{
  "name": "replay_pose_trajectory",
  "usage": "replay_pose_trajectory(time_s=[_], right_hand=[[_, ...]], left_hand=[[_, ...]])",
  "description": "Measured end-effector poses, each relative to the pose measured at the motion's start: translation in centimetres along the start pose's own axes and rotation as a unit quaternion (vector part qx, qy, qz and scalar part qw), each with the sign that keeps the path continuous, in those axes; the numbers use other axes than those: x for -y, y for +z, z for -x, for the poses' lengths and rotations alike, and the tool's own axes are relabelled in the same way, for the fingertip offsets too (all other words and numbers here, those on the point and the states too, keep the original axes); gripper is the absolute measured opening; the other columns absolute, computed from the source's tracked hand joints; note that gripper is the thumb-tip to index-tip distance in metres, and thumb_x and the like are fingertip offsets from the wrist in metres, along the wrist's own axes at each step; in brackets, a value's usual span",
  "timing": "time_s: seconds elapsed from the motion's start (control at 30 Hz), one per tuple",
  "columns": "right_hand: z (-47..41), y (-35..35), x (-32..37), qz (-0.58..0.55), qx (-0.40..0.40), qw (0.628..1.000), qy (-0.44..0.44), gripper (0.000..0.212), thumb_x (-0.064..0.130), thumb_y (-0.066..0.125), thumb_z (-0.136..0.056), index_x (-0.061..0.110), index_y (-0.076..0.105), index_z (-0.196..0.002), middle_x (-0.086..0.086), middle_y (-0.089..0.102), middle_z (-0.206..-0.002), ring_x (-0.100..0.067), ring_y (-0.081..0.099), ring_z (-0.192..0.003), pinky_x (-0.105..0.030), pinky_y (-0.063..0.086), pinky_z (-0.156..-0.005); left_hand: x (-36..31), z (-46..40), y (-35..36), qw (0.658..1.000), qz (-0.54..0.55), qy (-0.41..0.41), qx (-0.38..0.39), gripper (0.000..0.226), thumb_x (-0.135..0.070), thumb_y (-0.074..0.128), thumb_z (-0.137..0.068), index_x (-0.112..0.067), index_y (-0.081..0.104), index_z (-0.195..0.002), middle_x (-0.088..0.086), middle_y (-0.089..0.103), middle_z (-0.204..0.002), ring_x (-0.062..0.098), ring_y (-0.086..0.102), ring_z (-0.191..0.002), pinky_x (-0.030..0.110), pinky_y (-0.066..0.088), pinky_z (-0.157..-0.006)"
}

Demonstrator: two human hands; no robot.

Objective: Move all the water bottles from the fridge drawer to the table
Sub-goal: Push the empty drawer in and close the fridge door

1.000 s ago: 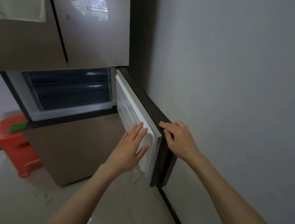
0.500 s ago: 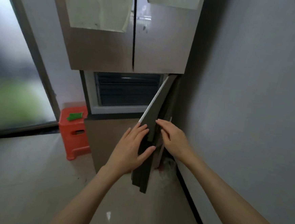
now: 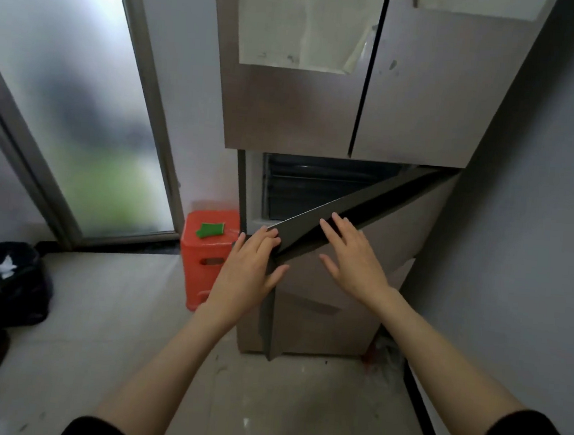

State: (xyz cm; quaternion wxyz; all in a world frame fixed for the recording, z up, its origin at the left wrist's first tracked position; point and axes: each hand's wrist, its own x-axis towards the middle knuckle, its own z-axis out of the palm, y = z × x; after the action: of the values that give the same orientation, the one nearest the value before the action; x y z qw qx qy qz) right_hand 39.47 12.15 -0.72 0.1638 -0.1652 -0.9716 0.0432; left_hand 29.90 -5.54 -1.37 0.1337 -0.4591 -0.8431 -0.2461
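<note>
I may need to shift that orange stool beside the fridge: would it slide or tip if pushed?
The orange stool looks like hollow moulded plastic, so probably light. On the smooth floor it would likely slide; a high push might tip it. The green item on top could slip off.

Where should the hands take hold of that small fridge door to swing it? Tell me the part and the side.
Take the free outer edge of the small fridge door, farthest from its hinge at the right by the wall, coming from the left front. That edge juts out as a thin dark rim, so fingers can wrap it. The left hand already rests flat there; the right hand lies open on the door's face.
</note>
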Motion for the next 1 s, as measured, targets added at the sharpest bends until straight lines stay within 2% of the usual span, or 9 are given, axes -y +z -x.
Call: replay_pose_trajectory(time_s=[0.1, 0.2, 0.3, 0.4, 0.57, 0.77, 0.87, 0.93, 1.0], right_hand=[[-4.2, 1.2, 0.1, 0.034, 0.004, 0.998, -0.045, 0.063, 0.034, 0.048, -0.094, 0.023, 0.018, -0.148, -0.005, 0.017, -0.156, -0.021, 0.011, -0.145, -0.038, 0.005, -0.117], [-7.8, 2.7, 0.1, 0.044, -0.023, 0.996, -0.081, 0.06, 0.032, 0.055, -0.091, 0.021, 0.029, -0.145, -0.009, 0.033, -0.15, -0.026, 0.026, -0.14, -0.043, 0.009, -0.116], [-11.3, 4.0, 0.3, 0.052, -0.059, 0.992, -0.097, 0.056, 0.03, 0.063, -0.086, 0.018, 0.044, -0.137, -0.012, 0.049, -0.137, -0.03, 0.043, -0.129, -0.05, 0.022, -0.113], [-14.7, 5.1, 0.2, 0.064, -0.087, 0.988, -0.111, 0.053, 0.028, 0.074, -0.076, 0.017, 0.057, -0.125, -0.012, 0.062, -0.118, -0.032, 0.058, -0.11, -0.056, 0.038, -0.102], [-19.8, 6.9, -0.1, 0.091, -0.108, 0.983, -0.121, 0.053, 0.03, 0.079, -0.069, 0.017, 0.062, -0.118, -0.009, 0.067, -0.107, -0.029, 0.063, -0.097, -0.053, 0.046, -0.093], [-24.4, 8.8, -0.4, 0.128, -0.158, 0.971, -0.125, 0.053, 0.034, 0.079, -0.068, 0.017, 0.063, -0.116, -0.008, 0.066, -0.103, -0.027, 0.063, -0.098, -0.053, 0.044, -0.095], [-25.7, 9.2, -0.9, 0.163, -0.179, 0.962, -0.127, 0.058, 0.039, 0.073, -0.073, 0.018, 0.057, -0.124, -0.013, 0.059, -0.124, -0.032, 0.052, -0.121, -0.059, 0.032, -0.104], [-26.4, 8.9, -0.9, 0.181, -0.186, 0.959, -0.117, 0.073, 0.047, 0.07, -0.072, 0.02, 0.045, -0.136, -0.015, 0.042, -0.144, -0.033, 0.036, -0.135, -0.061, 0.022, -0.108], [-27.5, 8.6, -1.0, 0.194, -0.197, 0.955, -0.105, 0.09, 0.052, 0.071, -0.068, 0.022, 0.032, -0.143, -0.014, 0.028, -0.151, -0.033, 0.024, -0.14, -0.061, 0.015, -0.109]], left_hand=[[2.8, -1.8, 0.0, 1.0, 0.005, -0.002, -0.015, 0.049, -0.031, 0.056, -0.089, -0.014, 0.045, -0.133, 0.001, 0.042, -0.144, 0.013, 0.029, -0.139, 0.031, 0.01, -0.117], [5.7, -4.1, 0.4, 1.0, 0.004, -0.015, -0.026, 0.046, -0.029, 0.056, -0.089, -0.013, 0.046, -0.132, 0.002, 0.043, -0.144, 0.014, 0.031, -0.138, 0.03, 0.01, -0.117], [8.7, -7.0, 0.5, 1.0, -0.009, -0.023, -0.018, 0.044, -0.031, 0.054, -0.09, -0.014, 0.049, -0.13, 0.003, 0.046, -0.142, 0.017, 0.034, -0.137, 0.034, 0.014, -0.117], [11.1, -9.6, 1.0, 0.999, -0.026, -0.033, -0.015, 0.044, -0.032, 0.052, -0.091, -0.015, 0.049, -0.131, 0.002, 0.045, -0.143, 0.017, 0.034, -0.137, 0.038, 0.019, -0.117], [14.4, -13.6, 2.3, 0.997, -0.045, -0.061, -0.021, 0.044, -0.029, 0.049, -0.093, -0.015, 0.046, -0.134, 0.003, 0.041, -0.145, 0.02, 0.026, -0.141, 0.044, 0.022, -0.116], [18.4, -18.0, 3.9, 0.988, -0.148, -0.026, -0.042, 0.038, -0.028, 0.058, -0.088, -0.013, 0.057, -0.122, 0.013, 0.047, -0.14, 0.032, 0.031, -0.137, 0.049, 0.022, -0.11], [20.3, -19.4, 4.4, 0.982, -0.178, -0.01, -0.059, 0.043, -0.037, 0.05, -0.089, -0.018, 0.05, -0.128, 0.015, 0.032, -0.149, 0.031, 0.018, -0.141, 0.049, 0.016, -0.112], [21.4, -20.2, 4.6, 0.979, -0.193, -0.006, -0.062, 0.053, -0.043, 0.045, -0.089, -0.02, 0.039, -0.137, 0.014, 0.023, -0.153, 0.03, 0.012, -0.142, 0.05, 0.011, -0.114], [22.1, -21.1, 4.8, 0.976, -0.209, 0.005, -0.065, 0.061, -0.044, 0.044, -0.089, -0.02, 0.029, -0.142, 0.013, 0.02, -0.154, 0.031, 0.011, -0.143, 0.051, 0.011, -0.115]])
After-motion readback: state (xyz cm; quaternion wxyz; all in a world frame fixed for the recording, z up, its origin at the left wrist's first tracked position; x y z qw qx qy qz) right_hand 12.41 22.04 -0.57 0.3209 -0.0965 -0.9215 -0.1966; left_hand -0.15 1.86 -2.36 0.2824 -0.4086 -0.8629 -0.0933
